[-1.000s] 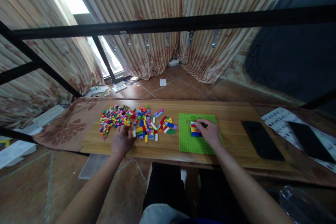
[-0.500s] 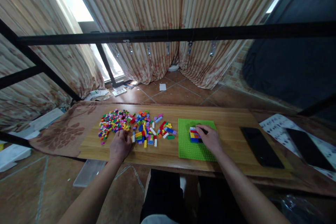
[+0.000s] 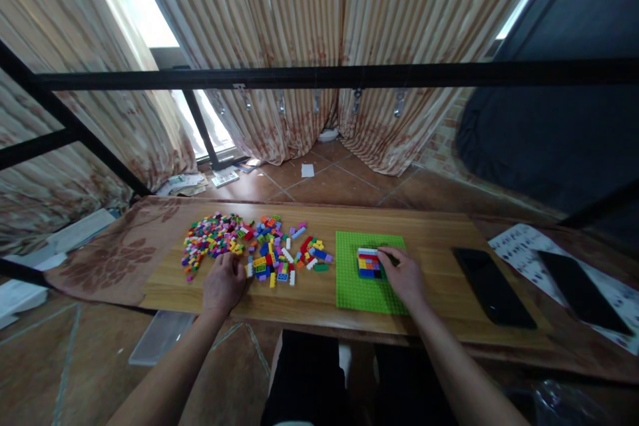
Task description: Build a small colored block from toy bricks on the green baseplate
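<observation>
A small block of stacked toy bricks (image 3: 368, 265) in white, red, yellow, orange, purple and blue rows stands on a green baseplate (image 3: 349, 293). At its upper right corner, the bent fingers of my right hand (image 3: 405, 277) grip the edge of the block; the fingertips are partly hidden. My left hand (image 3: 223, 283) rests on the table with curled fingers, at the near side of the loose bricks. Whatever it may hold is out of sight. Larger loose bricks (image 3: 272, 266) lie just right of that hand, and a heap of small bricks (image 3: 210, 236) lies beyond it.
The wooden table (image 3: 304, 306) carries a black phone-like slab (image 3: 492, 289) at the right. Beyond it a second dark slab (image 3: 582, 291) lies on a printed sheet (image 3: 516, 243). A black metal rail (image 3: 319, 76) crosses behind the table. A clear plastic lid or tray (image 3: 160, 338) is below at left.
My right hand has shifted slightly right on the brick block, so more of its white and red rows shows. The left hand stays curled by the loose bricks. The whole view has tilted a little.
</observation>
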A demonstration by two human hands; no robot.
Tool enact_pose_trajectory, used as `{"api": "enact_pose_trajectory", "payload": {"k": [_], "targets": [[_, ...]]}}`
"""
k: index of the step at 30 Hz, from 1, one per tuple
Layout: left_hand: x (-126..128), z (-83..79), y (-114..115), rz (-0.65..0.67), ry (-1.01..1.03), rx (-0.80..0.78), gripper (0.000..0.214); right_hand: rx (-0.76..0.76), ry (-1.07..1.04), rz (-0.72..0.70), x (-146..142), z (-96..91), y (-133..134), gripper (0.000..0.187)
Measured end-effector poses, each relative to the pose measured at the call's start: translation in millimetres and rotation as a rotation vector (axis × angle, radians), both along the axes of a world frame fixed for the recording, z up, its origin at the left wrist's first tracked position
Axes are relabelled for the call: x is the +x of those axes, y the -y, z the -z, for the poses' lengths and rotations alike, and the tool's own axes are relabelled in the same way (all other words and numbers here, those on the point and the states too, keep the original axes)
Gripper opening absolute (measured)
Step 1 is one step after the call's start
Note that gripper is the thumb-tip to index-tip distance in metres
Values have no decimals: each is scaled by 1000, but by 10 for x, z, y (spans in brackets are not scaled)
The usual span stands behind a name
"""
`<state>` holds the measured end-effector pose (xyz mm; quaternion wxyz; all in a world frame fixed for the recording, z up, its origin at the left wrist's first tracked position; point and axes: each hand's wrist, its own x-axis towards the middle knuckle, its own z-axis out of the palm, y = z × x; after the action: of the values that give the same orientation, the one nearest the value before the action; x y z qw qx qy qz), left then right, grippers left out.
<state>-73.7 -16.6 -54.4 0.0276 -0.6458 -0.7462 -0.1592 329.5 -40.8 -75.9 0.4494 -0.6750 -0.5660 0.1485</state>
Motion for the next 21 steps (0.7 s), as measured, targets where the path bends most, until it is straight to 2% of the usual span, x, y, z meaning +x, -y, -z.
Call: {"api": "enact_pose_trajectory", "payload": {"k": [6, 11, 16, 21], "targets": [[5, -7, 11, 2, 35, -1, 19, -5, 25, 17, -4, -15, 16, 41], [-4, 10, 13, 5, 55, -2, 16, 132, 128, 62, -226, -226, 118, 38], [-16, 44, 18, 24, 66, 19, 16, 164, 190, -105, -699, -351, 303, 28], [-23, 52, 20, 23, 74, 13, 17, 85, 209, -248, -1055, -230, 409, 26]]}}
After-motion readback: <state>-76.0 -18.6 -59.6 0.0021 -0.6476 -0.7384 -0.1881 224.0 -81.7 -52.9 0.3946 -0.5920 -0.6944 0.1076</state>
